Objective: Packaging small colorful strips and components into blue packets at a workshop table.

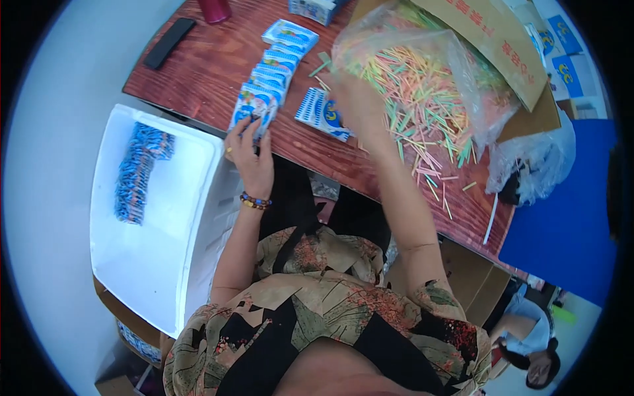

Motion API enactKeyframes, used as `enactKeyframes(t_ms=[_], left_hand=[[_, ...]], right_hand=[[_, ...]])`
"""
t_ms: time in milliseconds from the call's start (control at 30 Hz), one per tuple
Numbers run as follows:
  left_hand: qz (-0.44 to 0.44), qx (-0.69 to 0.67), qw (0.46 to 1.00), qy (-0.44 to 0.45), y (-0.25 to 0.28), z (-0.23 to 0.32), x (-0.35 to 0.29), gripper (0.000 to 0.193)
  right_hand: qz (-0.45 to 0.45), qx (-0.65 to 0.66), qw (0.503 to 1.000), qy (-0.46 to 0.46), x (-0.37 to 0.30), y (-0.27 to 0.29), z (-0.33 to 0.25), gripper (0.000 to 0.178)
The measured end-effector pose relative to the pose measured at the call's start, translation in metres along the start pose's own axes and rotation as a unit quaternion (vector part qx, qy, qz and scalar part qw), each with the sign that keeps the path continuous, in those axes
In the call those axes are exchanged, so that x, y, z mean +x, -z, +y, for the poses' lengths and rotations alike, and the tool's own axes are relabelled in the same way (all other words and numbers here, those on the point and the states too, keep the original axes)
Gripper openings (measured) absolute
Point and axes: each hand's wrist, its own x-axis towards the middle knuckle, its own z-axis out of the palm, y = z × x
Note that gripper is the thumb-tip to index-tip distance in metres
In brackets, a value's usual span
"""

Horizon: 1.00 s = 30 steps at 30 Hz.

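My left hand (pixel 249 157), with a beaded bracelet at the wrist, rests its spread fingers against the near end of an overlapping row of blue-and-white packets (pixel 272 74). My right hand (pixel 356 104) is smeared by motion beside a large heap of short pastel sticks (pixel 422 92), pink, yellow and green. Its fingers cannot be made out, nor whether they hold anything. Just left of it, a smaller group of blue-and-white packets (pixel 318 113) lies on the reddish wooden table (pixel 205 86). Some loose sticks (pixel 432 177) are scattered toward the table's near edge.
Clear plastic and an open cardboard box (pixel 492 39) surround the heap. At left stands a white foam box (pixel 165 257) with blue packets (pixel 140 173) inside. A black oblong object (pixel 170 43) and a red cup (pixel 214 9) lie farther back. Another person (pixel 525 330) is at lower right.
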Motion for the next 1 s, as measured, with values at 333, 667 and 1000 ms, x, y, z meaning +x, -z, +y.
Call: enactKeyframes(t_ms=[333,667,1000], left_hand=[[0.018,-0.123,0.991,-0.056,-0.016,0.053,0.012,0.03],[-0.079,-0.314,0.944,0.061,-0.041,0.095,0.049,0.029],[-0.215,-0.558,0.765,0.239,-0.064,0.1,0.054,0.014]], right_hand=[[-0.11,0.119,0.97,-0.184,-0.031,0.03,0.072,0.038],[0.023,0.371,0.926,-0.067,-0.027,0.023,0.092,0.015],[-0.039,0.581,0.802,-0.132,-0.042,0.03,0.069,0.014]])
